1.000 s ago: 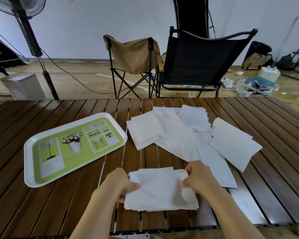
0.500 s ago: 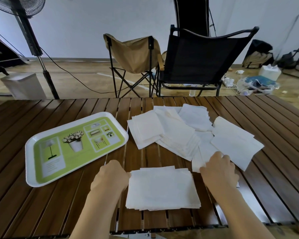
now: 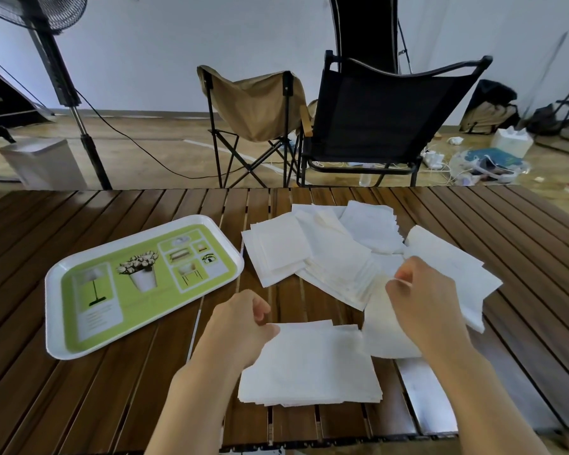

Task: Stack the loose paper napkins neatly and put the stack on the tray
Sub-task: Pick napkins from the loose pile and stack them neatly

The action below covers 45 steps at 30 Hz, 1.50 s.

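A neat stack of white napkins (image 3: 312,366) lies on the wooden table near me. My left hand (image 3: 240,320) rests at the stack's far left corner, its thumb on the top sheet. My right hand (image 3: 414,297) pinches a single white napkin (image 3: 385,330) and holds it lifted just right of the stack. Loose napkins (image 3: 335,257) lie scattered in overlapping piles beyond the stack. The white tray with a green picture panel (image 3: 138,280) sits to the left with nothing on it.
The slatted wooden table (image 3: 112,389) spreads wide around the napkins. Past its far edge stand a tan folding chair (image 3: 257,103), a black chair (image 3: 381,116) and a fan stand (image 3: 66,87). Clutter lies on the floor at the right.
My right hand left the stack, reached right into the loose pile and now lifts one napkin. My left hand moved from squaring the stack's left edge to its far corner.
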Each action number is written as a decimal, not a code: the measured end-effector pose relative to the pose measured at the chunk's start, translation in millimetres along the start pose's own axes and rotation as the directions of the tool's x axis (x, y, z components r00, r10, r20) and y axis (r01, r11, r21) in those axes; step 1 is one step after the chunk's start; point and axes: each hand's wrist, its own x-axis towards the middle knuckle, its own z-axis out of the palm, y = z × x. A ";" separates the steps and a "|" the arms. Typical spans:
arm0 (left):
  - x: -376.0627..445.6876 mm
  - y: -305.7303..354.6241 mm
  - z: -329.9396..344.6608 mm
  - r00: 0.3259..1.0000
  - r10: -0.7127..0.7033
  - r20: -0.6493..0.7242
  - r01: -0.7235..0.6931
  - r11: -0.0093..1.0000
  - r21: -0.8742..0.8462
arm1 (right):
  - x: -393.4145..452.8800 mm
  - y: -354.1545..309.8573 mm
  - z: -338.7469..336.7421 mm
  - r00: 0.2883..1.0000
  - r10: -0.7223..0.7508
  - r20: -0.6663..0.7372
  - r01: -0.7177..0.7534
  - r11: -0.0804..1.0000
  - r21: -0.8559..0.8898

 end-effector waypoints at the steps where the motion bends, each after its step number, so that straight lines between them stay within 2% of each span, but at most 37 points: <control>1: 0.4 0.4 -1.1 1.000 0.019 -0.002 -0.019 1.000 -0.006 | -0.9 -7.4 -4.2 0.999 -0.050 0.002 0.049 0.997 0.057; 4: 2.4 3.6 -3.2 0.999 0.048 -0.003 -0.048 0.995 -0.083 | -7.1 -26.3 -13.2 0.985 -0.158 0.062 0.141 0.965 0.223; 10: 7.8 7.1 -5.4 0.997 0.068 -0.022 -0.072 0.937 -0.342 | -11.5 -36.1 -20.1 0.959 -0.225 0.175 0.106 0.851 0.515; 16: 4.8 11.0 -11.6 0.988 0.155 -0.024 -0.144 0.832 -0.536 | -12.4 -33.2 -29.1 0.924 -0.220 0.312 -0.101 0.648 0.755; 20: -1.0 16.4 -16.7 0.989 0.151 -0.001 -0.120 0.780 -0.614 | -9.7 -29.8 -25.8 0.931 -0.096 0.353 -0.240 0.569 0.786; 23: -3.1 18.7 -18.3 0.992 0.126 -0.012 -0.104 0.751 -0.652 | -8.2 -24.5 -24.1 0.889 -0.052 0.455 -0.388 0.444 0.808; 26: -2.8 16.9 -20.5 0.997 0.078 0.006 -0.055 0.748 -0.662 | -8.9 -23.9 -22.7 0.834 -0.117 0.538 -0.432 0.469 0.771; 32: -6.9 8.9 -26.8 0.978 0.104 0.178 0.031 0.779 -0.626 | -6.6 -17.6 -15.3 0.845 -0.025 0.534 -0.442 0.528 0.725; 39: -7.1 6.8 -33.1 0.973 0.059 0.224 0.105 0.751 -0.652 | -3.3 -9.0 -17.0 0.815 -0.081 0.574 -0.449 0.539 0.713; 42: -4.3 5.8 -33.0 0.972 -0.033 0.231 0.187 0.706 -0.683 | -2.4 -5.2 -19.2 0.782 -0.123 0.611 -0.441 0.585 0.681; 45: -6.6 9.6 -32.4 0.948 -0.079 0.309 0.288 0.626 -0.724 | -3.0 -6.5 -19.5 0.782 -0.138 0.608 -0.395 0.644 0.655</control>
